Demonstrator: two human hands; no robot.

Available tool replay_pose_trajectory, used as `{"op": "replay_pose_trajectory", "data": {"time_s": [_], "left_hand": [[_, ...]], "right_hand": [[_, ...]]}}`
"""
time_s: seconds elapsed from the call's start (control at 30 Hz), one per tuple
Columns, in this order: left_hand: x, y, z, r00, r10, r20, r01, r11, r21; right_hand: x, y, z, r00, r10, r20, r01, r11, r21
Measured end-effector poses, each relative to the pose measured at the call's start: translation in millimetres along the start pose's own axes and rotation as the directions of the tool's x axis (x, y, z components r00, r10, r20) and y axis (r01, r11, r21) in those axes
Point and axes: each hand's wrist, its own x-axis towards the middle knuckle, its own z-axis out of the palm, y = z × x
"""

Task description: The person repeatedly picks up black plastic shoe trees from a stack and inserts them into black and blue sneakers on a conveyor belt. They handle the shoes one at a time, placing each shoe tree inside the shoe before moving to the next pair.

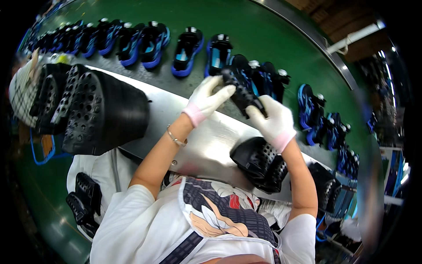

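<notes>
Head view shows a steel ledge (193, 149) with the left hand (207, 100) and right hand (273, 121) over its far side. Both are clamped on one long black piece (241, 94), the left on its upper end, the right on its lower end. The piece is tilted above the ledge's far edge.

Polished metal shows on the ledge below the hands, from a large perforated black stack (116, 110) at its left end to a smaller perforated black stack (259, 160) toward its right. Beyond the ledge runs a green surface (246, 17) carrying black-and-blue shoes (187, 52); past their row, open green reaches a metal rail (307, 33).

The gloves look knitted, white with soft pink cuffs. The held piece has a bumpy, studded face; the large stack is smooth and curved on one side, pierced with round holes on another.
</notes>
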Motion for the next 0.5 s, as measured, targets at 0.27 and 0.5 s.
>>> {"op": "replay_pose_trajectory", "data": {"time_s": [0.27,0.5], "left_hand": [[60.9,-43.6,-25.2,0.954,0.3,0.007,-0.175,0.537,0.825],[54.5,-59.0,-5.3,0.953,0.304,0.01,-0.226,0.685,0.692]], "right_hand": [[79.0,10.9,6.9,0.987,0.002,0.159,0.011,0.997,-0.08],[143.8,11.4,-5.7,0.899,0.095,0.427,-0.051,0.992,-0.113]]}}
